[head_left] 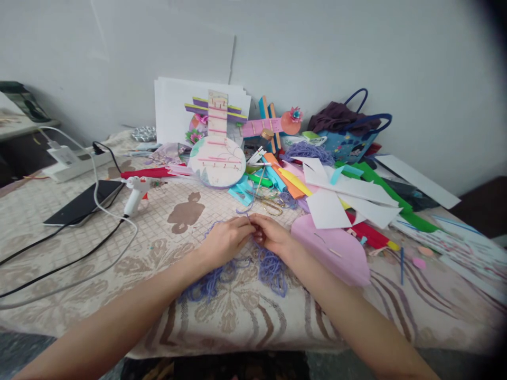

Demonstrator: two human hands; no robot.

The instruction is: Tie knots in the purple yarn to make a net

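Note:
My left hand [227, 240] and my right hand [270, 232] meet at the middle of the table, fingertips pinched together on purple-blue yarn. A short strand end sticks up above the fingers. Loose loops of the yarn [272, 270] hang below my right hand, and a tangled heap [209, 284] lies under my left hand and wrist. Just beyond the hands are gold-handled scissors [272, 206]. A pink paper piece [330, 248] lies beside my right forearm, with a thin stick on it.
On the left are a white glue gun [137, 195], its cables and a black tablet-like slab [85, 202]. Decorated card crafts [217, 161] stand at the back. Cut white paper [348, 192], coloured sheets and a blue bag [348, 143] fill the right.

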